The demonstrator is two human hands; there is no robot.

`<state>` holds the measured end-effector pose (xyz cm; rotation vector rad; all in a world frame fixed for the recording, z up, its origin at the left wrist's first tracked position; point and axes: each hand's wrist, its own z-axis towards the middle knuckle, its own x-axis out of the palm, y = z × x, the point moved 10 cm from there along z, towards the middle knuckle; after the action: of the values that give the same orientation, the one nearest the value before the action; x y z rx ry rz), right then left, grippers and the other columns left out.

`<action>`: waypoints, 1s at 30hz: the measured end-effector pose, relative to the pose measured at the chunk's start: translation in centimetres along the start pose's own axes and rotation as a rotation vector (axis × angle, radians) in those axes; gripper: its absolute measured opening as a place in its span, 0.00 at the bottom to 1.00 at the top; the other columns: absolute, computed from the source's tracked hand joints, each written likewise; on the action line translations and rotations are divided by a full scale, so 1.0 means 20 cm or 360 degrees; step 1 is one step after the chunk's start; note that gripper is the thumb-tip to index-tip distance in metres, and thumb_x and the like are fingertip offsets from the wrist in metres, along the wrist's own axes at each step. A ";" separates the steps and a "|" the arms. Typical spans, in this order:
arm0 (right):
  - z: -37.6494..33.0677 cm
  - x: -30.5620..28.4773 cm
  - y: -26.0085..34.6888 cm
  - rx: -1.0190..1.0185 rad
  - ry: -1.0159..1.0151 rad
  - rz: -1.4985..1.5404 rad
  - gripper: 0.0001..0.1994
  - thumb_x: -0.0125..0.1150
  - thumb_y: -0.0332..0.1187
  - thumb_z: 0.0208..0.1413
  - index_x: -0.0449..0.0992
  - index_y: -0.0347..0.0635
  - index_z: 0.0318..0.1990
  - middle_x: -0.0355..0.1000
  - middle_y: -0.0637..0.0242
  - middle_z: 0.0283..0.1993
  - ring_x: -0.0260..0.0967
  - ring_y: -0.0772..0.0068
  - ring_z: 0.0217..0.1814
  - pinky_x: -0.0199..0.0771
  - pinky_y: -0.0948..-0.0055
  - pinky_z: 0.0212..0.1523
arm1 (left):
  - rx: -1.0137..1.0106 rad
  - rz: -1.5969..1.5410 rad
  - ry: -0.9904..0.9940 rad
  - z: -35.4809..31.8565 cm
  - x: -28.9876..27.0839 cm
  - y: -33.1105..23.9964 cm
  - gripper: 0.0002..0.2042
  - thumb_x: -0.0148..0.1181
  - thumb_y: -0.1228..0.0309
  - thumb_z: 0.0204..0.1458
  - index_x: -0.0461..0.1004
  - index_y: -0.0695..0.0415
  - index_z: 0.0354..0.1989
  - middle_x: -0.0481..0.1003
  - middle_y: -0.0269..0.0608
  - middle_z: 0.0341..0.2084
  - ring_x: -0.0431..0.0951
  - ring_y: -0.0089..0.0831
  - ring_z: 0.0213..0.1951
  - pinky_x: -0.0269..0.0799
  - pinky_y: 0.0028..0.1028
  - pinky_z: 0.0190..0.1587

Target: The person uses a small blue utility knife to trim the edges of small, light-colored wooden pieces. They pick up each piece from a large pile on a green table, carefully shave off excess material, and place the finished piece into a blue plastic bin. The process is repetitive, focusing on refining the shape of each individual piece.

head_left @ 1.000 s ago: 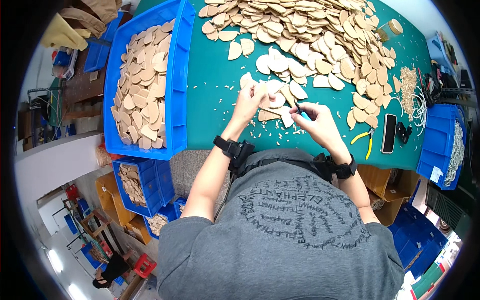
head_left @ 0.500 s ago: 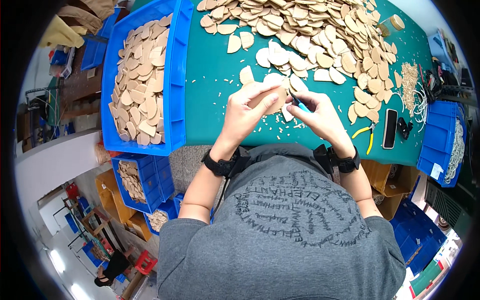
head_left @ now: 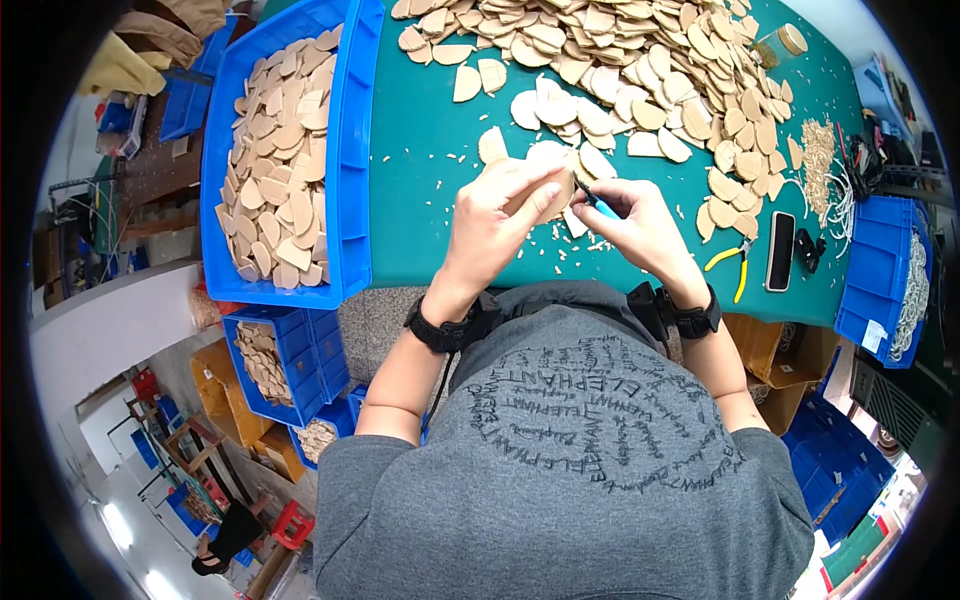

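My left hand (head_left: 492, 215) pinches a tan half-round piece (head_left: 564, 202), cardboard or thin wood, between thumb and fingers above the green table. A small hand tool (head_left: 603, 207) with a blue handle and dark tip is gripped in my right hand (head_left: 642, 222). Its tip meets the right edge of the piece; the exact kind of tool is too small to tell. Just beyond my hands lie similar loose half-round pieces (head_left: 597, 162). Small tan scraps (head_left: 562, 256) are scattered under and around my hands.
A large heap of half-round pieces (head_left: 600, 40) covers the far table. At left stands a blue crate (head_left: 352, 150) filled with them. To the right lie yellow-handled pliers (head_left: 742, 262), a phone (head_left: 780, 252), a pile of thin scraps (head_left: 818, 165) and a jar (head_left: 782, 45).
The tool's tip has shifted slightly against the piece's edge, and my right hand has turned a little. My left hand keeps its hold in nearly the same place.
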<state>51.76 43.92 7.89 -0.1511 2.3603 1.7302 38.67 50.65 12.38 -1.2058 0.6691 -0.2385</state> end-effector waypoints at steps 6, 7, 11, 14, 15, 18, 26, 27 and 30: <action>0.00 0.01 -0.02 -0.0024 -0.0057 0.0002 0.08 0.62 0.29 0.52 0.78 0.32 0.36 0.73 0.73 0.28 0.65 0.87 0.32 0.66 0.84 0.34 | 0.0025 0.0046 0.0005 0.00 0.00 -0.02 0.11 0.61 0.74 0.52 0.78 0.62 0.43 0.78 0.43 0.37 0.78 0.30 0.40 0.72 0.26 0.44; 0.00 0.01 -0.03 -0.0002 -0.0066 0.0039 0.08 0.63 0.29 0.52 0.78 0.32 0.36 0.73 0.73 0.28 0.65 0.88 0.31 0.66 0.84 0.34 | 0.0015 0.0040 0.0014 0.00 0.00 -0.02 0.11 0.61 0.74 0.52 0.78 0.62 0.43 0.78 0.43 0.37 0.78 0.30 0.40 0.72 0.26 0.44; -0.01 0.01 -0.04 -0.0017 -0.0098 0.0043 0.08 0.63 0.29 0.52 0.78 0.33 0.36 0.73 0.74 0.27 0.64 0.89 0.30 0.64 0.85 0.30 | -0.0120 -0.0121 0.0072 -0.01 0.02 0.04 0.11 0.62 0.73 0.52 0.78 0.62 0.44 0.78 0.42 0.39 0.77 0.28 0.41 0.72 0.25 0.45; -0.01 -0.01 -0.05 -0.0027 -0.0200 0.0105 0.08 0.63 0.30 0.53 0.78 0.34 0.35 0.71 0.75 0.25 0.62 0.90 0.26 0.61 0.85 0.26 | -0.0412 -0.0365 0.0096 -0.05 0.03 0.12 0.12 0.60 0.72 0.54 0.77 0.62 0.46 0.78 0.41 0.41 0.76 0.26 0.43 0.71 0.24 0.47; -0.01 -0.02 -0.06 0.0004 -0.0199 0.0117 0.08 0.63 0.30 0.53 0.78 0.34 0.35 0.71 0.76 0.24 0.62 0.90 0.25 0.60 0.86 0.25 | -0.0457 -0.0468 0.0047 -0.06 0.03 0.15 0.12 0.60 0.71 0.54 0.77 0.62 0.45 0.78 0.40 0.39 0.76 0.24 0.42 0.71 0.23 0.45; -0.02 -0.04 -0.06 -0.0018 -0.0225 0.0091 0.07 0.61 0.32 0.54 0.78 0.36 0.34 0.69 0.77 0.21 0.59 0.91 0.22 0.57 0.86 0.22 | -0.0625 -0.0763 -0.0049 -0.10 0.00 0.27 0.11 0.60 0.68 0.54 0.77 0.62 0.42 0.76 0.36 0.31 0.73 0.18 0.34 0.68 0.19 0.37; -0.03 0.02 -0.11 0.0057 -0.0231 0.0186 0.06 0.60 0.31 0.54 0.78 0.37 0.35 0.67 0.79 0.20 0.59 0.91 0.20 0.56 0.87 0.20 | -0.0537 -0.0236 -0.1127 -0.26 -0.92 0.40 0.16 0.52 0.67 0.57 0.66 0.51 0.15 0.59 0.23 0.10 0.55 0.11 0.14 0.45 0.18 0.16; -0.03 0.02 -0.11 0.0046 -0.0243 0.0166 0.06 0.60 0.31 0.54 0.78 0.37 0.34 0.67 0.79 0.20 0.59 0.91 0.20 0.56 0.87 0.20 | -0.0547 -0.0118 -0.1311 -0.29 -1.10 0.41 0.17 0.52 0.65 0.58 0.68 0.54 0.15 0.59 0.25 0.10 0.58 0.14 0.15 0.51 0.20 0.18; -0.03 0.05 -0.14 0.0045 -0.0253 0.0161 0.07 0.60 0.31 0.54 0.78 0.36 0.35 0.67 0.78 0.21 0.59 0.91 0.21 0.57 0.86 0.21 | -0.0206 0.1484 -0.1443 -0.22 -1.26 0.27 0.12 0.56 0.60 0.56 0.76 0.56 0.28 0.70 0.37 0.25 0.69 0.31 0.31 0.65 0.31 0.36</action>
<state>51.33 42.63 5.21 0.1082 2.3118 1.6836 15.31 61.91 15.29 -0.8720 0.3694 1.0860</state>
